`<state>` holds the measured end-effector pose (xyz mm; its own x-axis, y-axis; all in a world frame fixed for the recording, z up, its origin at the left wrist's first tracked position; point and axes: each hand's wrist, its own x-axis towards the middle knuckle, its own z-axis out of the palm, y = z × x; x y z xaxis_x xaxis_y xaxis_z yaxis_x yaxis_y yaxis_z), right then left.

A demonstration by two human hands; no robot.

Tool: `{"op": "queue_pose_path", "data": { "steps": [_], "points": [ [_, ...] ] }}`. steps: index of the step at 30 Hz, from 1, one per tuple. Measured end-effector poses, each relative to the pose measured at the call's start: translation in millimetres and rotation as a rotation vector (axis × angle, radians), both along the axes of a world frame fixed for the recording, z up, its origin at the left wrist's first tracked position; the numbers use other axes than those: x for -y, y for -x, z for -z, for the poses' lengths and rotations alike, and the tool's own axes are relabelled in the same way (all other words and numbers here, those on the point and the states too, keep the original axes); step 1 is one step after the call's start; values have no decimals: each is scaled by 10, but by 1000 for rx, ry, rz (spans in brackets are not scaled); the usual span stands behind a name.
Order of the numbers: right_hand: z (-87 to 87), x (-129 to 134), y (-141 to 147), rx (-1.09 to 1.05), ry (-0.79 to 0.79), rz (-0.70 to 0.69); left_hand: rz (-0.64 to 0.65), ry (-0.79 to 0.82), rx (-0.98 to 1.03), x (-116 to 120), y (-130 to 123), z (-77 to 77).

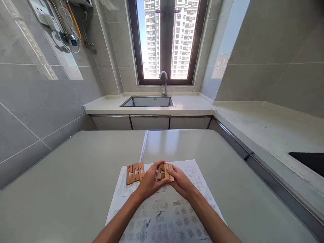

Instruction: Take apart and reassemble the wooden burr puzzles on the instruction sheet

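Left hand [152, 179] half-curled, fingers and thumb around the left side of small tan wooden blocks with cut-outs [165, 172]; right hand [179, 178] pinches their right side, fingers bent. Blocks are held between both hands, above the upper part of white printed paper [162, 216]. Three flat reddish-brown slotted wooden pieces [135, 173] sit side by side just left of the left hand, at the paper's upper-left edge. Paper lies on a glossy pale grey table [76, 182]. Beyond: white countertop [101, 107], rectangular stainless-steel sink [148, 101] set in it, curved chrome faucet [165, 82] at its back edge. Dark-framed window [166, 40] behind.
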<state>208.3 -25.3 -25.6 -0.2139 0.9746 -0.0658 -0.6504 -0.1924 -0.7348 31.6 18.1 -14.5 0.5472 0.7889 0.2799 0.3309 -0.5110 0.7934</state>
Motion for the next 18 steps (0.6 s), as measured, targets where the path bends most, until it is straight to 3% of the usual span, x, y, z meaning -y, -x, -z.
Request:
{"op": "queue_pose_path", "data": {
  "steps": [5,13,18],
  "points": [
    [4,-1,-4,86,40,99,-104,213,250,-25,27,-57],
    [67,-17,-11,252,1,294,115,891,728,-93,32,-20],
    [78,-29,-31,243,40,345,61,1105,845,-70,29,-52]
  ]
}}
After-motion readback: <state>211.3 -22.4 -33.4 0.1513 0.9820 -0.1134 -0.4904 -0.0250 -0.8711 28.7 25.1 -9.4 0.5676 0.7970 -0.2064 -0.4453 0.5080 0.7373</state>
